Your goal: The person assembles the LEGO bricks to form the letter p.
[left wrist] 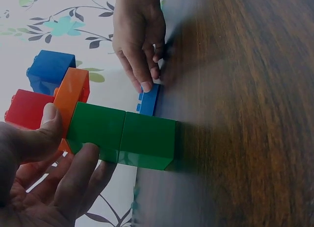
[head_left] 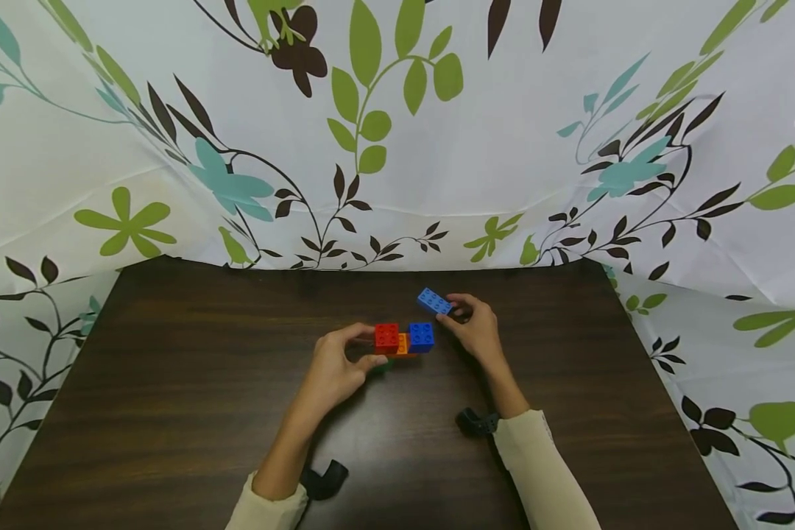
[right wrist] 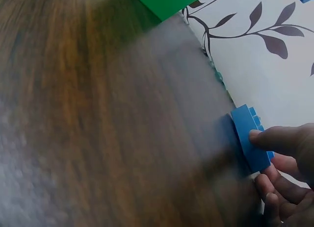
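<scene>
My left hand [head_left: 334,366] grips a stack of toy building bricks over the middle of the table. Two green bricks [left wrist: 100,129] form its base in the left wrist view, with an orange brick [left wrist: 73,92] above them. On top sit a red brick [head_left: 386,337] and a dark blue brick [head_left: 421,336], side by side with a gap between. Just right of the stack and a little farther back, my right hand [head_left: 478,329] pinches a lighter blue, flat studded brick [head_left: 432,300] by its near end. The right wrist view shows the thumb pressed on this brick's side.
The dark wooden table [head_left: 192,383] meets a patterned white cloth [head_left: 271,96] along its back edge, and more cloth hangs at both sides. Black wrist straps [head_left: 324,480] stick out below both forearms, close over the table.
</scene>
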A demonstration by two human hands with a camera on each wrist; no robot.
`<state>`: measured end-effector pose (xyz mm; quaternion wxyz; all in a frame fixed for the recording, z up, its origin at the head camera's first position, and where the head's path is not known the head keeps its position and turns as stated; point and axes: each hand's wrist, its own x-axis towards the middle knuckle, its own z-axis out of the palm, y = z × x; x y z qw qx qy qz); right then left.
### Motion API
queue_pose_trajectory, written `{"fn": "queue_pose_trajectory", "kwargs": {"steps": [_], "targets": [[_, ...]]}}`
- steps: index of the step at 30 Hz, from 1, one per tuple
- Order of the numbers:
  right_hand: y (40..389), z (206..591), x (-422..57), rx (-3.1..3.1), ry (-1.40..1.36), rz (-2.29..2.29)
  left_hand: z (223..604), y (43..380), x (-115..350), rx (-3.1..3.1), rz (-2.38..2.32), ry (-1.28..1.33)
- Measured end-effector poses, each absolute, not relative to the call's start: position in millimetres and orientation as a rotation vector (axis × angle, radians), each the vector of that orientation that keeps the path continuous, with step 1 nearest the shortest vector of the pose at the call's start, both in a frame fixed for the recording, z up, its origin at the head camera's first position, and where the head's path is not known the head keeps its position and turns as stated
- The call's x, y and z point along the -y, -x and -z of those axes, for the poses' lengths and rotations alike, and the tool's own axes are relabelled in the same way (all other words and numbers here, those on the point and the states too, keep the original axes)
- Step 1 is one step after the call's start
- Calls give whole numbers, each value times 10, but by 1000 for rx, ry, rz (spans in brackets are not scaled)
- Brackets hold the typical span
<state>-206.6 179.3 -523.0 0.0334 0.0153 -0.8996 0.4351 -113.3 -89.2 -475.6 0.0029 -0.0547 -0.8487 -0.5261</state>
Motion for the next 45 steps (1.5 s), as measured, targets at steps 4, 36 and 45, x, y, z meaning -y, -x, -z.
{"fn": "queue_pose_trajectory", "kwargs": {"steps": [4, 36, 45], "targets": [[2065, 5223, -1816, 2788, -39, -1383, 4756, 1131, 893, 2656, 1644, 162], [1886, 4671, -1826, 2713, -269, -1532, 4754, 1131, 900, 2673, 1635, 155], [1819, 4480, -1789, 2699, -312, -1557, 4765, 1135, 900, 2683, 1636, 148]]}}
